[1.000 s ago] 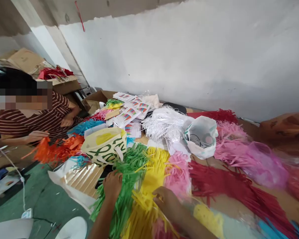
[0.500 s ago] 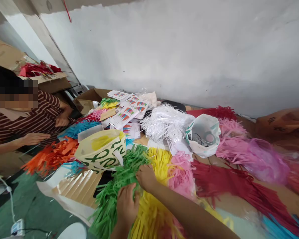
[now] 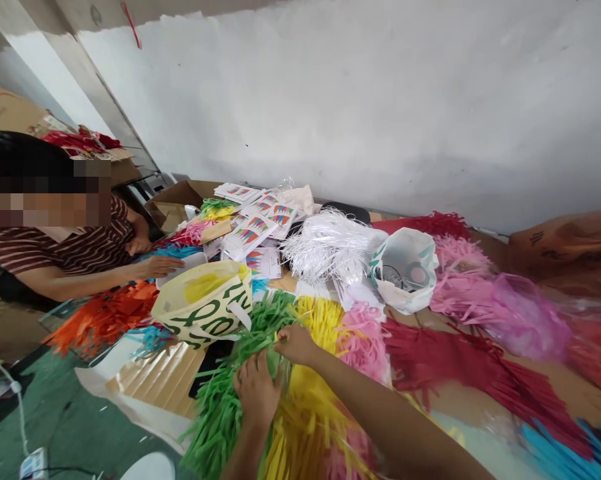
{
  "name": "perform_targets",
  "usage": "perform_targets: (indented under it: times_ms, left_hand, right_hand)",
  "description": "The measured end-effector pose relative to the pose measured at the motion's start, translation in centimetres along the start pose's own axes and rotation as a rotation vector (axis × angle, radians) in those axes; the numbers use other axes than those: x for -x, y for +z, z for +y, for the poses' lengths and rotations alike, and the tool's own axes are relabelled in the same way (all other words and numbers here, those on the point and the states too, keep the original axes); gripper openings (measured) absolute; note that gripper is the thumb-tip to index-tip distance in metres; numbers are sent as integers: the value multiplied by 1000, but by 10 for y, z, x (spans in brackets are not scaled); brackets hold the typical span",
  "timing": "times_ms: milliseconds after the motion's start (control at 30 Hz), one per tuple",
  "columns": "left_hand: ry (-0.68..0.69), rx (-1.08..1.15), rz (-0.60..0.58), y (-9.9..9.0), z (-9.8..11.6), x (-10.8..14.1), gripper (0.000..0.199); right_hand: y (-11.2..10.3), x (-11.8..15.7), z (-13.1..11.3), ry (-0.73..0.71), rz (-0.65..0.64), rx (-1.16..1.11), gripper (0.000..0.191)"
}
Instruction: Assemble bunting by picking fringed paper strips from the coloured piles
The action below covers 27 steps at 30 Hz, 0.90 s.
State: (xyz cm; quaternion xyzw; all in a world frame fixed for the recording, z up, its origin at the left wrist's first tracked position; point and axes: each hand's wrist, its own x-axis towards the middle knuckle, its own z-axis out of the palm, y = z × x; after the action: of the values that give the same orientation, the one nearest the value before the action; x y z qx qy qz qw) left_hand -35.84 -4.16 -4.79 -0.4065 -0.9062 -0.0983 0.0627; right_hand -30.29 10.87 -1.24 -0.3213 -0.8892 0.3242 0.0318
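Observation:
My left hand [image 3: 258, 387] lies on a heap of green paper tassels [image 3: 213, 423], its fingers stretched out over the strips. Just right of it, my right hand [image 3: 296, 345] is closed in a pinch at the edge of the green strips, and a light green piece shows between the two hands. Yellow tassels [image 3: 320, 317] spread under and beyond my right forearm. Pink tassels [image 3: 365, 340] lie to the right of the yellow ones. The exact spot gripped by my right fingertips is partly hidden.
A cream bag [image 3: 205, 310] with green lettering stands left of the green heap. Farther back lie printed cards [image 3: 250, 233], white string [image 3: 325, 247] and a white bag [image 3: 408, 267]. Dark red tassels [image 3: 460, 367] spread rightward. A co-worker [image 3: 80, 240] sits at left near orange tassels [image 3: 108, 313].
My left hand has shifted slightly up, its fingers lying flatter on the green strips. My right hand has closed into a pinch. The co-worker leans in, reaching toward the cream bag.

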Motion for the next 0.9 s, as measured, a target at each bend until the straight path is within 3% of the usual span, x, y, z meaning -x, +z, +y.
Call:
perform_targets:
  times_ms: [167,267,333,400,500,567,667,733,800,900]
  left_hand:
    - [48,-167,-189,-70,-4,-44,33]
    - [108,-192,-180,-122,8,-78,38]
    - [156,-204,-135,-154,39,-90,42]
    - [237,-200,-88,-180,88,-86,42]
    - [503,-184,-52,-197,175,-49,32]
    - [702,-150,-7,-190,223,-11,24]
    - [996,49,162,-154,271,48,24]
    - [1101,246,256,-118,295,83,22]
    - [1143,427,247,-78,316,114,27]
    - [1150,560,163,-20,345,158,33]
  right_hand:
    - [-36,43,14,118,274,-251,25]
    - [-34,83,17,83,264,-395,15]
    - [-26,104,14,54,226,-615,15]
    - [-24,119,13,34,196,-956,14]
    - [-44,140,25,77,230,-1493,24]
    - [-70,164,47,144,279,-1783,30]
    - [-108,221,98,148,373,-1987,40]
    - [-125,268,140,119,531,-1936,47]
    - [-132,320,188,136,740,-1798,53]
    - [-126,403,264,374,1012,-1442,54]
